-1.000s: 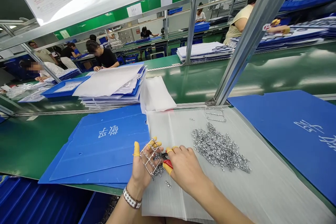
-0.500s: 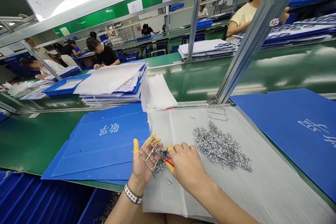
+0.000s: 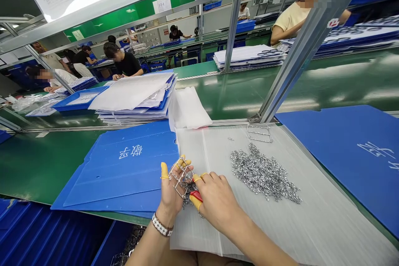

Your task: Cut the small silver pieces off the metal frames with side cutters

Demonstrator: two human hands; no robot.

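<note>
My left hand [image 3: 171, 200], palm up with yellow finger covers, holds a small silver metal frame [image 3: 180, 181] with thin crossbars and little twisted pieces attached. My right hand [image 3: 218, 201], also with yellow covers, is closed around red-handled pliers [image 3: 196, 195]; their jaws are at the frame's right side, mostly hidden by my fingers. Below the frame, a small heap of shiny metal pieces [image 3: 187, 200] shows between my hands. A larger pile of the same pieces [image 3: 264, 174] lies on the pale sheet [image 3: 249, 228] to the right.
Another metal frame [image 3: 260, 134] lies at the sheet's far edge. Blue plastic boards [image 3: 115, 174] flank the sheet. Behind stand a paper-topped stack [image 3: 131, 95] and a slanted metal post [image 3: 286, 70]. Blue bins [image 3: 46, 232] sit at lower left. Several people work beyond.
My right hand with the pliers has shifted slightly left, closer to the frame, and now covers more of the small heap. The left hand still holds the frame.
</note>
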